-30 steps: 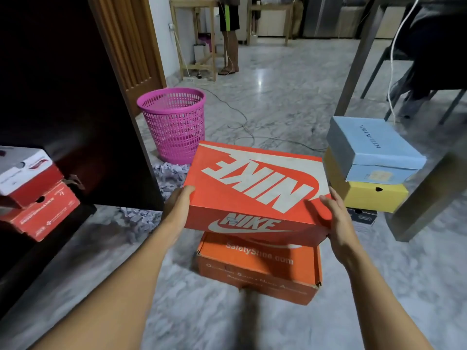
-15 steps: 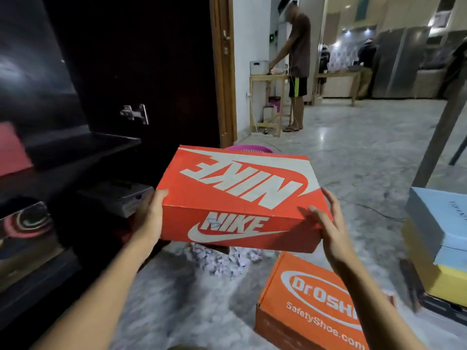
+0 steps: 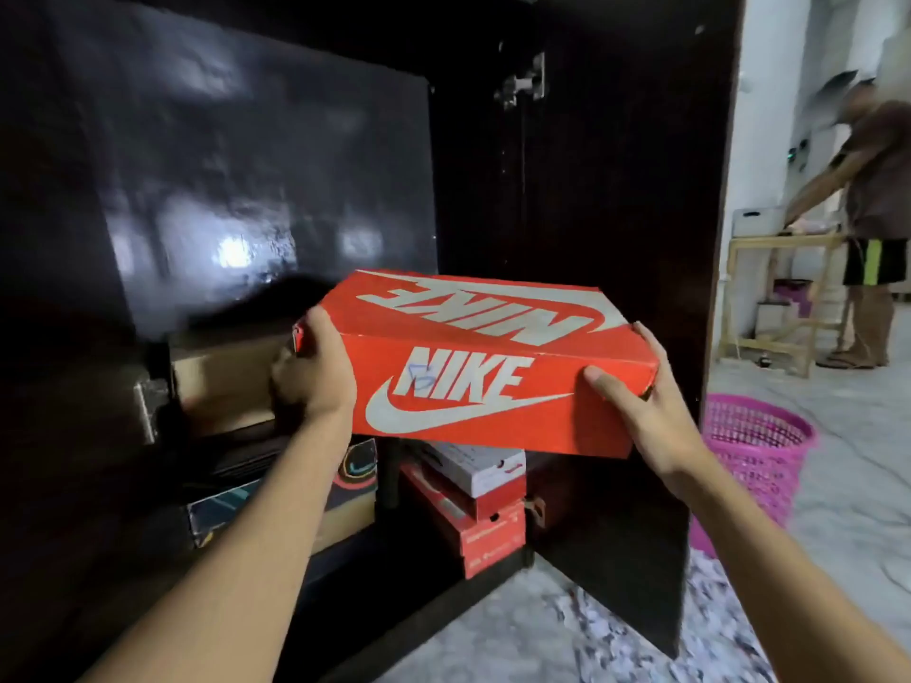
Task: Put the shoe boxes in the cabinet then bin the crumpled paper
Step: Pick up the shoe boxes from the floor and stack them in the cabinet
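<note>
**One orange shoe box (image 3: 473,367), held in two hands before one open cabinet (image 3: 246,165).**

The left hand (image 3: 315,372) is curled round the box's left end. One dark box (image 3: 345,490) and two stacked boxes (image 3: 483,505) are stored below. The held box is kept lid-up in the air, long axis across the opening, logo side toward the wearer, with dark free space behind. The right hand (image 3: 641,411) is clamped on the right end, thumb on the front. One pink basket (image 3: 759,451) is set beyond the door edge.

Forearms (image 3: 236,549) were bare as far as frame showed. Left hand (image 3: 315,372) and right hand (image 3: 641,416) were bare too. Wrists were slim, fingers slender. Right thumbnail was short, plain.
</note>
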{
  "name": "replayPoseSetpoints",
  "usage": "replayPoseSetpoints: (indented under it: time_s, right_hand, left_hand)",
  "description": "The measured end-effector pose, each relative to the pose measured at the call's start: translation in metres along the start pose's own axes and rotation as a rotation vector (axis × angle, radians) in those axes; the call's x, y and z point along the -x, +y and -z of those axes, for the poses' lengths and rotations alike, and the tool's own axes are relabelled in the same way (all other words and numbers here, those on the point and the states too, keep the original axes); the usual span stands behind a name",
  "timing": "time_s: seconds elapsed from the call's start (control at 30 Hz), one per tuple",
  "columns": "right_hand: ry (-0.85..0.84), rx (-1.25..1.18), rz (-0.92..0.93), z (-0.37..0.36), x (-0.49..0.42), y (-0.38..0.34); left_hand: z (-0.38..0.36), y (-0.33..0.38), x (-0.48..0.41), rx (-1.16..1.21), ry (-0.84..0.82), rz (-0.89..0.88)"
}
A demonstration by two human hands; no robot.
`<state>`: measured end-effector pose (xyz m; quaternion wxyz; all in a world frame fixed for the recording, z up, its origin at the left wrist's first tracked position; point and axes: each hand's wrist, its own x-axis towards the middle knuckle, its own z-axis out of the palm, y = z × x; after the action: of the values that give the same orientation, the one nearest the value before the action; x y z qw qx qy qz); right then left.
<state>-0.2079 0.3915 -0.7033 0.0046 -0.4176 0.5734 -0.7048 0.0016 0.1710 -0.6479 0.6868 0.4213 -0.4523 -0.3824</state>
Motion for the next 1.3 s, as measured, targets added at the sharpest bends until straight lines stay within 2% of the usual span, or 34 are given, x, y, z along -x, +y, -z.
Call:
replayPoseSetpoints:
  time_s: [0.27, 0.5, 0.67, 0.73, 0.83, 0.93, 1.0, 1.2, 1.3]
  right_hand:
    - [-0.095, -0.081, 0.054, -0.104, -0.106, -0.023]
    - [-0.146, -0.05, 0.027, -0.195, -0.176, -0.01]
    - [-0.211, -0.011, -0.024, -0.241, -0.194, 0.004]
    - [-0.176, 0.046, -0.012, -0.259, -0.195, 0.009]
    - [-0.074, 0.209, 0.018, -0.282, -0.189, 0.017]
    - [-0.085, 0.233, 0.062, -0.298, -0.181, 0.025]
    - [-0.164, 0.237, 0.076, -0.305, -0.18, 0.03]
    - [-0.473, 0.362, -0.015, -0.324, -0.19, 0.042]
    - [-0.566, 0.348, -0.032, -0.334, -0.192, 0.045]
  left_hand:
    - [-0.009, 0.027, -0.095, -0.242, 0.363, -0.094]
    - [-0.008, 0.025, -0.147, -0.291, 0.525, -0.148]
    - [-0.009, 0.0, -0.164, -0.361, 0.452, -0.198]
    - [-0.007, -0.012, -0.159, -0.468, 0.402, -0.262]
    - [-0.005, -0.032, -0.147, -0.715, 0.314, -0.5]
    - [-0.001, -0.049, -0.153, -0.93, 0.201, -0.699]
    - [0.004, -0.054, -0.162, -1.022, 0.138, -0.664]
    - [0.003, -0.059, -0.183, -1.083, -0.055, -0.35]
    - [-0.001, -0.062, -0.184, -1.092, -0.107, -0.307]
